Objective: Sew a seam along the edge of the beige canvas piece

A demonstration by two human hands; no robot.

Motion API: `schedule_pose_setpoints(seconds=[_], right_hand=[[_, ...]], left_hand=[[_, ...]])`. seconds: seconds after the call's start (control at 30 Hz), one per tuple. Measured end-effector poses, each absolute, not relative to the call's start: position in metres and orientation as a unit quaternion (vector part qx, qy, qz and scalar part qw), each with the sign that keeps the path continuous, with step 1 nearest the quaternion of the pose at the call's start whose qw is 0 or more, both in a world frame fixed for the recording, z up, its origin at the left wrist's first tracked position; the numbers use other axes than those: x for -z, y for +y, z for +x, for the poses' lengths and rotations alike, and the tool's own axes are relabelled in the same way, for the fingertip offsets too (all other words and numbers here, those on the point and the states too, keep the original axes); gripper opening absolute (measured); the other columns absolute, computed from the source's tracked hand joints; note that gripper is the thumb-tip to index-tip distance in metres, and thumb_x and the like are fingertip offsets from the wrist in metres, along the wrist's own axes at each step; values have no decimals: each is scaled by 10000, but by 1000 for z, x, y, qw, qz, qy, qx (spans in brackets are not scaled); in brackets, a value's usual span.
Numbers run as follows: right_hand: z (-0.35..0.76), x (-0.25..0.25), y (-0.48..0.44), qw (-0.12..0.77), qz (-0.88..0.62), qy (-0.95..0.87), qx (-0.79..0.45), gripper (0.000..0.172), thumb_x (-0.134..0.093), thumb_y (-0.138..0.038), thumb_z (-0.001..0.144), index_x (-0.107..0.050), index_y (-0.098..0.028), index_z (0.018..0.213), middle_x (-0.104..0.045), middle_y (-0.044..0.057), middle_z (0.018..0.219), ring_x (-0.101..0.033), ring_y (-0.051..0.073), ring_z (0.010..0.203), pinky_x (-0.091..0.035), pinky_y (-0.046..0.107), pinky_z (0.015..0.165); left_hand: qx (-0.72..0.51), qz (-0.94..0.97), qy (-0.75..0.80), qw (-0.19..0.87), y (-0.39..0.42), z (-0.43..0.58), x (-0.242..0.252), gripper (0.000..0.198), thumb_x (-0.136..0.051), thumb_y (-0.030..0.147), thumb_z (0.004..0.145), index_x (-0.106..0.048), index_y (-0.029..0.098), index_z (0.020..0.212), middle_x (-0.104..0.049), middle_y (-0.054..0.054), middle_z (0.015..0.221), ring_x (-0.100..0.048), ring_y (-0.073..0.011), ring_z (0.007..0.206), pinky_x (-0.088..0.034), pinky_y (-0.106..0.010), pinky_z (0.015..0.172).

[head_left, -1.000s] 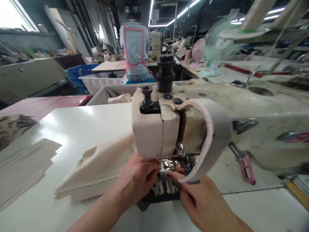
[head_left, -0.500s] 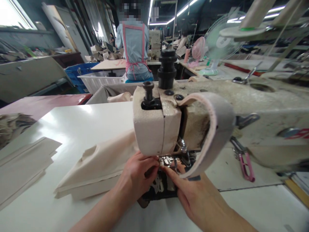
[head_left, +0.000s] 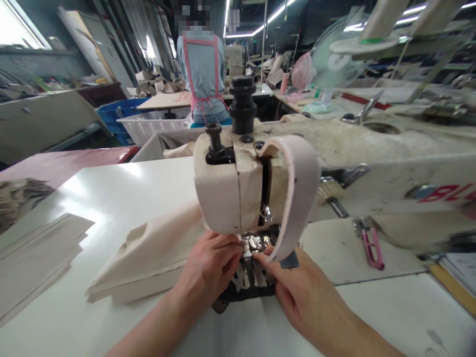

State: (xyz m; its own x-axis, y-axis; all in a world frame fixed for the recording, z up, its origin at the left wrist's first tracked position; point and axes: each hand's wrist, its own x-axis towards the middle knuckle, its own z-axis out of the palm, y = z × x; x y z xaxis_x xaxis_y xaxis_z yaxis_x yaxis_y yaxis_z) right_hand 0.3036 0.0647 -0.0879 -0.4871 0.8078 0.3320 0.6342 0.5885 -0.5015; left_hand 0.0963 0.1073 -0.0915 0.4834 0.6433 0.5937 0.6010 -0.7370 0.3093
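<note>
Head view: both hands shifted slightly left w/ camera since prior frame. L hand (head_left: 210, 265) and R hand (head_left: 297, 292), fingers curled, pinch dark patterned piece (head_left: 247, 285) under presser foot (head_left: 255, 243) of sewing machine (head_left: 238, 193); beige fabric (head_left: 148, 253) lies left on table (head_left: 111, 193).

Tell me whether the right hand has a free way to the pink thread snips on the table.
Probably yes: the pink thread snips lie in the open right of the right hand, with only bare table between them.
</note>
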Motion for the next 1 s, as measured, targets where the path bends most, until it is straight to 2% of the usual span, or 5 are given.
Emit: schedule_pose_setpoints(seconds=[0.17,0.43,0.6,0.77,1.0], right_hand=[[300,89,65,233,-421,-868,-125,617,-397,44,768,-516,-181,1330,-523,128,1305,-458,320,1180,-466,540,951],[298,90,66,198,-422,-881,-83,699,-402,56,752,-445,-186,1407,-525,131,1324,-474,341,1160,-483,556,918],[297,91,66,192,-424,-882,-70,680,-410,56,744,-479,-168,1382,-527,142,1328,-478,346,1159,-486,555,912],[296,91,66,211,-424,-879,-63,623,-424,25,755,-529,-154,1342,-580,156,1254,-518,343,1102,-514,532,868],[299,90,65,224,-427,-872,-85,567,-396,18,770,-566,-147,1285,-598,154,1199,-550,324,1065,-524,503,851]], left_hand=[[-362,857,366,38,106,96,93,145,-571,98,829,-666,186,763,-694,-16,787,-623,-160,729,-487,-274,708],[-388,839,376,61,106,97,95,162,-562,104,818,-678,188,741,-694,-29,784,-641,-153,748,-533,-245,728],[-400,827,386,81,106,98,93,148,-572,88,790,-669,182,728,-696,-34,771,-649,-158,755,-545,-251,726],[-399,821,397,98,106,99,92,166,-570,74,779,-646,183,679,-685,-12,685,-633,-139,630,-553,-267,702],[-405,819,391,106,108,100,100,168,-571,84,792,-651,176,677,-672,-21,662,-663,-158,703,-550,-250,685]])
